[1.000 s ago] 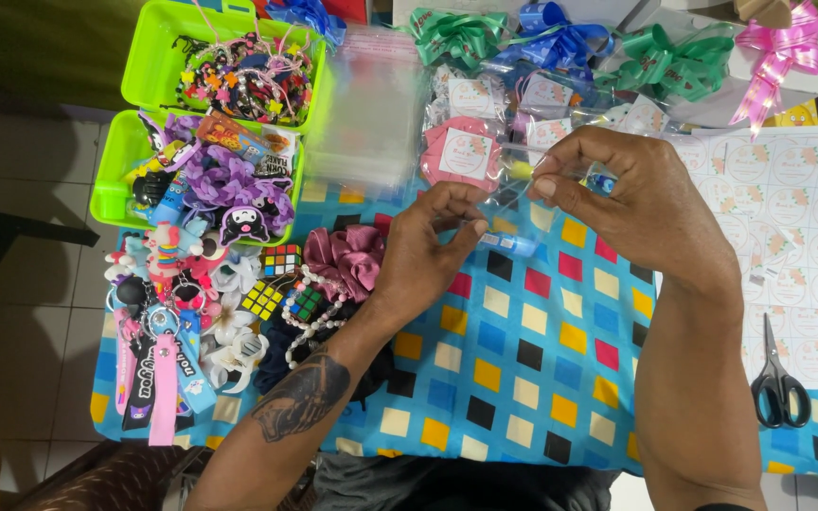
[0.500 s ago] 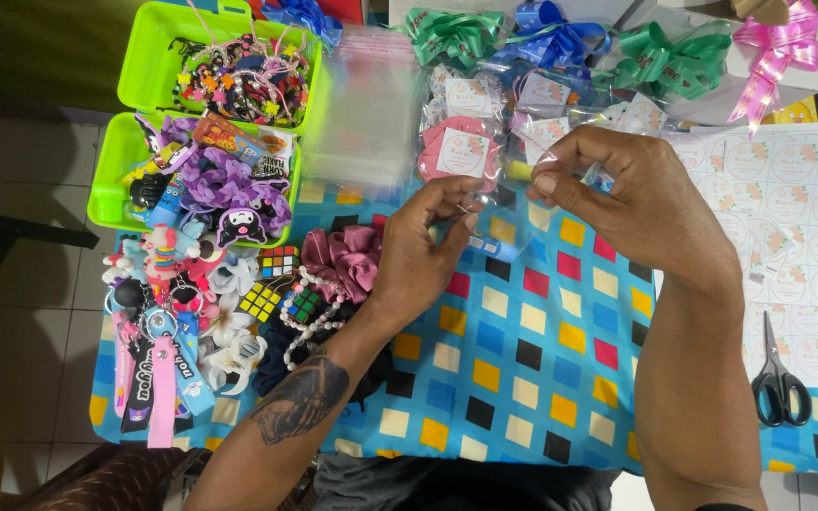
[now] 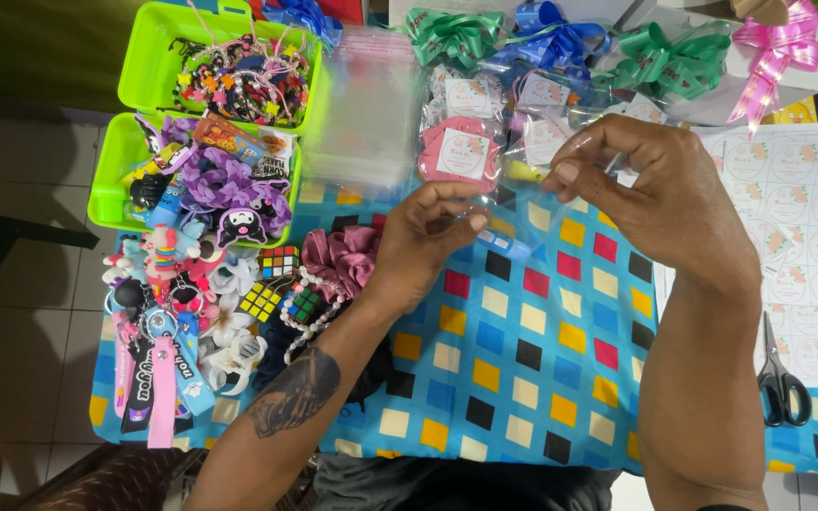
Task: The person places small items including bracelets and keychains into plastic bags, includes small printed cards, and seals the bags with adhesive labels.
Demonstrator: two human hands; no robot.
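My left hand (image 3: 425, 238) and my right hand (image 3: 650, 197) together hold a small clear plastic bag (image 3: 523, 203) above the blue checked tablecloth (image 3: 523, 378). Each hand pinches one side of the bag's top edge between thumb and fingers. Something small and blue (image 3: 506, 246) shows through the plastic near the bag's bottom. Just behind the bag lie filled clear packets, one with a pink item and a round sticker (image 3: 461, 151). A pink scrunchie (image 3: 338, 257) lies beside my left wrist.
Two lime-green trays (image 3: 134, 85) of bracelets and trinkets stand at the back left. Keychains, puzzle cubes (image 3: 279, 262) and beads crowd the left side. A stack of clear bags (image 3: 362, 123), ribbon bows (image 3: 660, 57), sticker sheets (image 3: 797, 208) and scissors (image 3: 780, 378) lie behind and right.
My hands have shifted slightly, the right one lifting the bag's edge a little to the right; the bag stays between both hands.
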